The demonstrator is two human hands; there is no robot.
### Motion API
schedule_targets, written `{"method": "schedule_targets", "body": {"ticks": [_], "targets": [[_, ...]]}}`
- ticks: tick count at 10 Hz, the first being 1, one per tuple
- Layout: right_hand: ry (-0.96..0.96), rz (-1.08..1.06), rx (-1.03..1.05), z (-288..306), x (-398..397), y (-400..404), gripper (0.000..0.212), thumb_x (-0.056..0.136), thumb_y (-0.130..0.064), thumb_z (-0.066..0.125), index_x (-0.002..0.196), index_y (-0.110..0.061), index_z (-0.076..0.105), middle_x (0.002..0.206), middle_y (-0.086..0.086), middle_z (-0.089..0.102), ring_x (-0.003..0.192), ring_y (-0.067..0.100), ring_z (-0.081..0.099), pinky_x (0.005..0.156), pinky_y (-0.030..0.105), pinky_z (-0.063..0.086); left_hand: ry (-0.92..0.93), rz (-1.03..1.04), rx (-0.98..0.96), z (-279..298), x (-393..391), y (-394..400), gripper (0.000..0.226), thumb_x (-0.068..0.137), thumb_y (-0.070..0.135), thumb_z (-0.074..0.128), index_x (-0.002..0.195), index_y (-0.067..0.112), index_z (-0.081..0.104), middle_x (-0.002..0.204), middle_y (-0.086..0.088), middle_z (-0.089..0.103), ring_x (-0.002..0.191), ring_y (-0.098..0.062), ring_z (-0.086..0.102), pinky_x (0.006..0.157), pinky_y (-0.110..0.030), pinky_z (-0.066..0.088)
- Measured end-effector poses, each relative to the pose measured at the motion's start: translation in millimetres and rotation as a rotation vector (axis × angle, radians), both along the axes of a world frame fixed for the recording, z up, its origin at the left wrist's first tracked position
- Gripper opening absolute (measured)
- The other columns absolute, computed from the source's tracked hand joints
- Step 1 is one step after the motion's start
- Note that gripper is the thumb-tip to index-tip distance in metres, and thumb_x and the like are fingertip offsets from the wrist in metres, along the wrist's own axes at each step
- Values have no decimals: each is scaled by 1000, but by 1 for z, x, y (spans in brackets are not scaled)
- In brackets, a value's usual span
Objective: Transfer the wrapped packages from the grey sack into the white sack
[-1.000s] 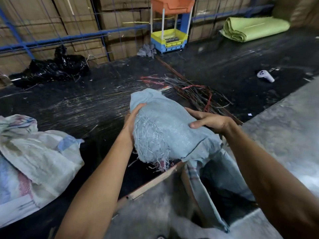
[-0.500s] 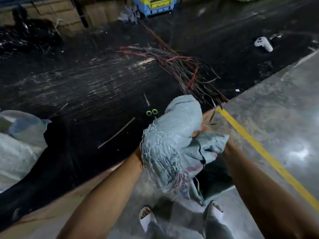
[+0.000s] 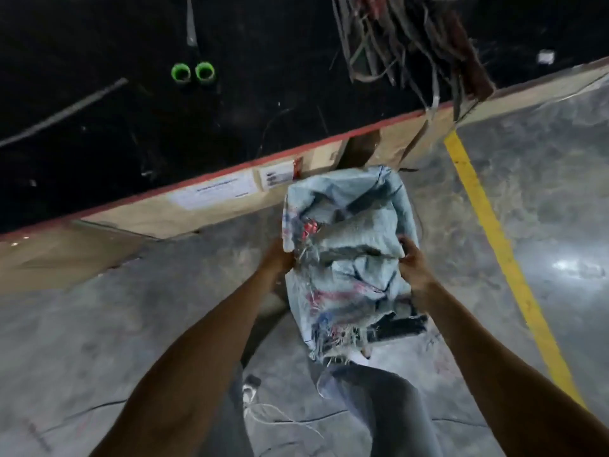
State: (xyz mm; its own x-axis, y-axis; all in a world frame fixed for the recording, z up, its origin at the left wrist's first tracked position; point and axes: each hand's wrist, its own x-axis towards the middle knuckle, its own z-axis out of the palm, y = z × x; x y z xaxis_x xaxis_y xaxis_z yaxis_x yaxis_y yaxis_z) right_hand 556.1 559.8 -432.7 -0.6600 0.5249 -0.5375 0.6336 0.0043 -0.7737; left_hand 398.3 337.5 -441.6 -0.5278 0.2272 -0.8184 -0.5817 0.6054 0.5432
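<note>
A crumpled grey woven sack (image 3: pixel 351 258) with frayed edges and faded red and blue print hangs in front of me, above the concrete floor. My left hand (image 3: pixel 280 257) grips its left side and is partly hidden behind the fabric. My right hand (image 3: pixel 412 258) grips its right side, fingers curled into the cloth. No wrapped package shows, and the white sack is out of view.
A low platform with a black top (image 3: pixel 131 133) and a cardboard-coloured side (image 3: pixel 211 206) runs across in front of me. Scissors with green handles (image 3: pixel 192 72) and a bundle of straps (image 3: pixel 412 44) lie on it. A yellow line (image 3: pixel 501 252) crosses the concrete floor (image 3: pixel 99 324).
The grey sack has come down from above the platform to low over the floor, and my view has tilted downward. Both hands keep their hold. The white sack has left the view.
</note>
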Motion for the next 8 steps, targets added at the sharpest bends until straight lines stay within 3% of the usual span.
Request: {"method": "schedule_targets", "body": {"ticks": [1,2,3,4,5,6,7,8], "targets": [[-188,67,333,-44,-27,6,55,74,-17,72,125,-24,53,121,5,60,109,28,60,89,39,51,-78,-92,-92,-62,18,4,66,99,36,53,154,20,21,135,-15,51,107,-38,61,57,-31,53],[-166,188,636,-95,-36,2,66,74,-21,71,135,-24,46,133,14,44,119,35,46,90,47,49,1,-213,-147,-91,30,18,55,103,39,40,151,15,29,133,-19,56,104,-38,64,66,-40,57],[-330,393,892,-144,-40,1,76,68,-25,72,137,-27,40,131,13,39,120,38,40,90,56,44,0,-203,-125,-99,37,30,55,105,34,36,154,18,19,116,-13,58,88,-33,63,53,-33,51],[-591,689,784,-176,-38,-4,97,73,-34,77,151,-32,21,150,13,20,136,38,21,108,60,27,-149,-48,-45,-107,48,31,54,103,30,39,153,26,17,103,-2,51,85,-25,58,56,-42,57],[-678,794,540,-187,-34,-12,98,78,-49,74,153,-40,14,162,5,-4,148,37,1,117,58,13,-210,2,-37,-114,65,26,54,101,34,41,152,28,22,139,-13,47,112,-38,57,69,-49,61],[-663,745,426,-167,-35,-23,85,80,-53,70,151,-36,27,162,5,10,147,36,11,117,53,18,-317,40,19,-104,74,22,61,96,45,48,149,33,22,142,-13,48,112,-40,60,67,-47,61],[-557,708,373,-124,-47,-39,71,83,-45,69,146,-25,41,151,13,38,138,35,36,112,47,35,-252,32,49,-84,65,11,86,80,60,60,152,33,23,147,-7,43,124,-35,52,82,-45,58],[-513,694,308,-63,-60,-57,60,85,-38,68,139,-19,48,136,16,56,125,34,52,104,43,44,-91,-40,59,-45,46,-14,70,78,53,59,140,25,43,137,-9,56,114,-27,61,89,-43,57]]}}
